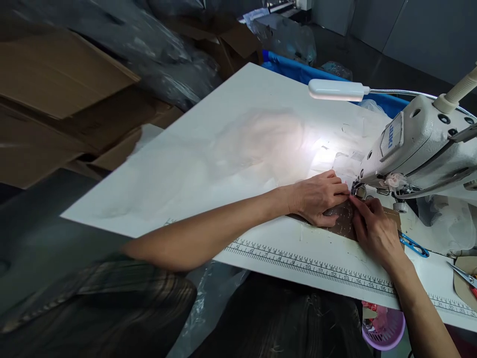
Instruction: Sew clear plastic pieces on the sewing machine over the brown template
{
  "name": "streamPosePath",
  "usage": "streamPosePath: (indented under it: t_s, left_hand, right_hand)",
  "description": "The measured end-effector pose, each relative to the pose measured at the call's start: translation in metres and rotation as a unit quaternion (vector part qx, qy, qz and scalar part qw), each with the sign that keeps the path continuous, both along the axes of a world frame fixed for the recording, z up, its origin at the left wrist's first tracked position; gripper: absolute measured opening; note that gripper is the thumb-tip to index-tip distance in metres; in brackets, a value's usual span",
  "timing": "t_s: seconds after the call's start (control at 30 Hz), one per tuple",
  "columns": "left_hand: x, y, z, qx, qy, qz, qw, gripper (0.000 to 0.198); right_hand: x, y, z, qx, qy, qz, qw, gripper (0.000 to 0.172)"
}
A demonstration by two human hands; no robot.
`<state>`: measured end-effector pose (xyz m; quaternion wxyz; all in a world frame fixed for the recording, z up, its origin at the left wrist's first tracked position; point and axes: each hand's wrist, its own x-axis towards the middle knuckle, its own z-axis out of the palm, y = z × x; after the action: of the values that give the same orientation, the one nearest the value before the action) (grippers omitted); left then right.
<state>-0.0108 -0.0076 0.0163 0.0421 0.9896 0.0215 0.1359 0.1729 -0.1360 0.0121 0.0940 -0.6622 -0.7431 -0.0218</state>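
A white sewing machine (421, 141) reaches in from the right, its presser foot (356, 188) low over the work area. Just left of that foot is my left hand (321, 198), fingers bent and closed at the edge of a pale sheer fabric (257, 139) that spreads over the table. My right hand (376, 229) sits in front of the foot, thumb and forefinger pinched close to my left fingertips. What the pinch holds is too small to make out. Under both hands lies a brown plate (343, 224) strewn with thread bits.
A lit white lamp (337, 90) hangs over the white table (149, 194), which has a printed ruler (305, 266) along its front edge. Blue thread snips (414, 245) and scissors (464, 275) lie at right. Cardboard boxes (55, 69) stand left; a purple basket (389, 335) is below.
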Motion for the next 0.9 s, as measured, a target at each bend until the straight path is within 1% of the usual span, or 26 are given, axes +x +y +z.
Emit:
streamPosePath:
  t_s: [0.2,0.3,0.4,0.47,0.57,0.63,0.7,0.8,0.9]
  left_hand:
    - [0.002,-0.001,-0.001,0.019,0.007,0.027,0.999,0.038]
    - [0.004,-0.001,-0.001,0.018,0.018,0.04,0.999,0.04]
    - [0.004,0.0,-0.002,0.016,0.02,0.047,0.999,0.042]
    - [0.004,0.001,-0.002,0.018,0.017,0.049,0.999,0.045]
    - [0.004,0.002,-0.003,0.028,0.015,0.052,0.998,0.05]
    - [0.004,0.002,-0.004,0.034,0.016,0.057,0.998,0.052]
    - [0.004,0.002,-0.004,0.037,0.02,0.063,0.997,0.054]
    - [0.005,0.0,-0.003,0.036,0.035,0.074,0.996,0.056]
    - [0.005,0.0,-0.002,0.031,0.042,0.077,0.996,0.056]
  right_hand:
    - [-0.001,-0.001,-0.001,0.005,-0.001,-0.002,1.0,0.042]
    - [-0.001,0.001,-0.002,-0.007,0.007,-0.006,1.0,0.043]
    - [0.002,0.003,0.0,-0.017,0.042,-0.003,0.999,0.043]
    - [0.007,0.003,0.006,-0.021,0.094,-0.002,0.995,0.043]
    - [0.015,0.003,0.017,-0.05,0.211,-0.026,0.976,0.042]
    - [0.019,0.005,0.023,-0.087,0.293,-0.065,0.95,0.048]
    - [0.021,0.009,0.024,-0.114,0.353,-0.109,0.922,0.054]
    - [0.021,0.016,0.022,-0.122,0.388,-0.157,0.9,0.059]
    - [0.021,0.016,0.019,-0.123,0.397,-0.167,0.894,0.063]
